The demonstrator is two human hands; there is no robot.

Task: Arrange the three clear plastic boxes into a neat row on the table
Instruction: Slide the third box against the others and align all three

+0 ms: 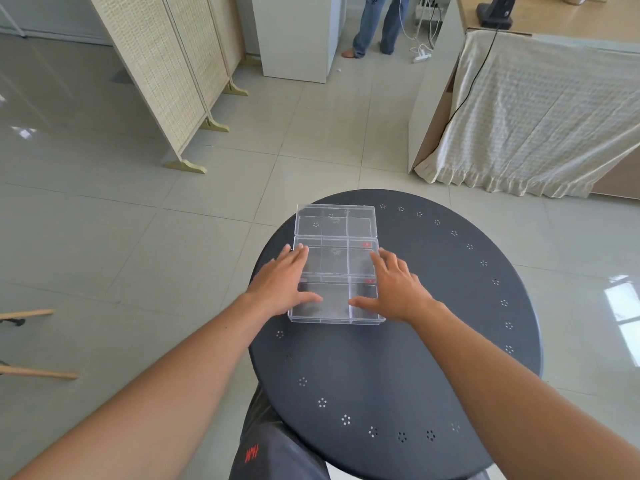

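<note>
Two flat hands — left hand (284,282), right hand (398,289) — fingers spread, flanking three touching clear boxes (335,265).

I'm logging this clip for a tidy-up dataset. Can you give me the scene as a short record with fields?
surface: round dark table
far box: clear, untouched
middle box: fingers of both hands at its sides
near box: thumbs resting on top
layout: three boxes in a line running away from the person, edges close together
left hand: flat, open, at left side
right hand: flat, open, at right side
background: folding screen, cloth-draped counter
</note>
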